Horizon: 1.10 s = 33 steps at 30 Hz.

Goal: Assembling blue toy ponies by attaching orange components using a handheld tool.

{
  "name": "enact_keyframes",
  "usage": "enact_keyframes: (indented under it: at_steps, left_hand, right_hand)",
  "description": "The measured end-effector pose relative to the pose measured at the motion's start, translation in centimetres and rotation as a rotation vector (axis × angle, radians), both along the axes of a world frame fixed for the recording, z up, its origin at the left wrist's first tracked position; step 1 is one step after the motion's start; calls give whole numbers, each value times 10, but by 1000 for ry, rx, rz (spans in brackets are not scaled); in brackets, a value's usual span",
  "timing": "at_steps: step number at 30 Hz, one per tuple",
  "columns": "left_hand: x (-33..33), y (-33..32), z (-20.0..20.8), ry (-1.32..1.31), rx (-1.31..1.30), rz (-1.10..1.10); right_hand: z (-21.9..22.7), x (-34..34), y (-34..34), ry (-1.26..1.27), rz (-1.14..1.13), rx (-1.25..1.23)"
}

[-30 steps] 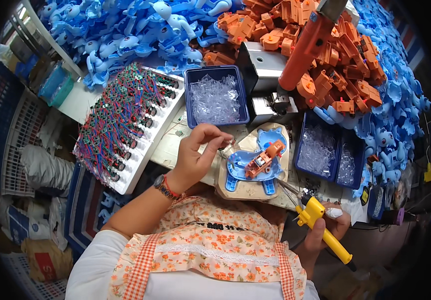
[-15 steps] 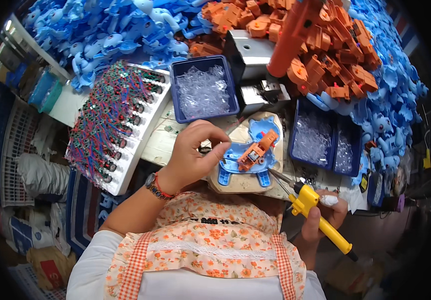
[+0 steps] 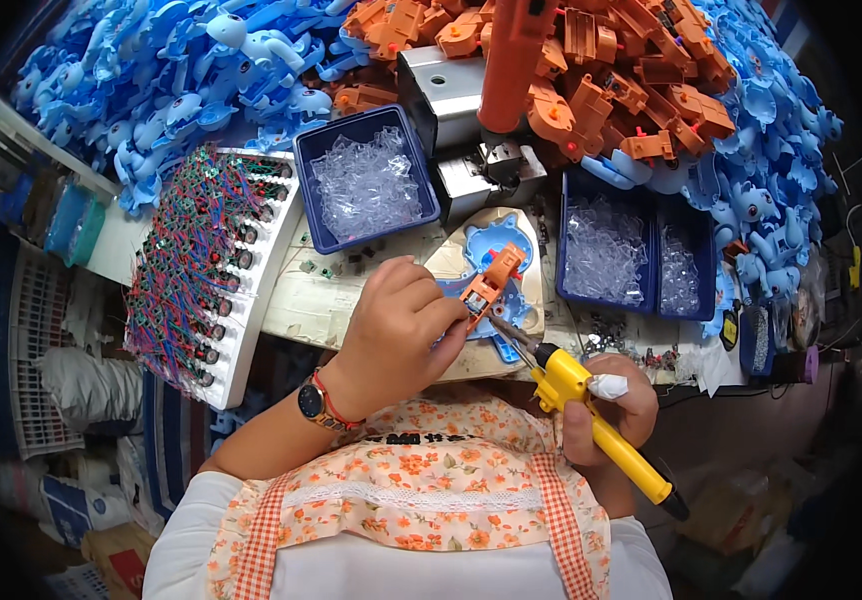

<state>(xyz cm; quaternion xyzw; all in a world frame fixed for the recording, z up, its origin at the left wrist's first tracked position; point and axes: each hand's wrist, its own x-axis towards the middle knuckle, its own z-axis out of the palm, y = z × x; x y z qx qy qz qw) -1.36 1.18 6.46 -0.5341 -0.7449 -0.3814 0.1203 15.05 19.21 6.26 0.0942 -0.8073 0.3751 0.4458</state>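
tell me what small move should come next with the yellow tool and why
Probably ease the thin metal tip of the yellow-handled tool a little further onto the small orange plastic part. The left hand pins that part on the blue plastic shell, and the right hand has the tip aimed at its lower edge, apparently just touching it.

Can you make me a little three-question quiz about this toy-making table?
1. True or false: the right hand holds a yellow tool.
2. What does the left hand touch? A) the orange part on the blue toy shell B) the rack of wired parts C) the metal block
3. Fill in: the blue bin above the left hand holds ___ plastic bits.

Key: 1 true; 2 A; 3 clear
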Motion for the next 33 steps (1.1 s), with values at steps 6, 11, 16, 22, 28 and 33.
enact_keyframes:
  at_steps: [6, 11, 16, 22, 28, 33]
  left_hand:
    - [2, 2, -1, 81, -36, 66]
    - [3, 4, 1, 100, -66, 87]
    - [4, 5, 3, 107, -83, 101]
    - [6, 5, 3, 103, -108, 111]
    - [6, 6, 1, 105, -94, 111]
    - [6, 6, 2, 104, -106, 111]
  right_hand:
    - [1, -1, 2, -3, 1, 27]
    - [-2, -4, 4, 1, 49, 15]
    - [-3, -8, 4, 12, 53, 47]
    - [-4, -7, 3, 18, 70, 48]
    - [-6, -7, 2, 15, 77, 21]
    - [-8, -5, 4, 41, 60, 3]
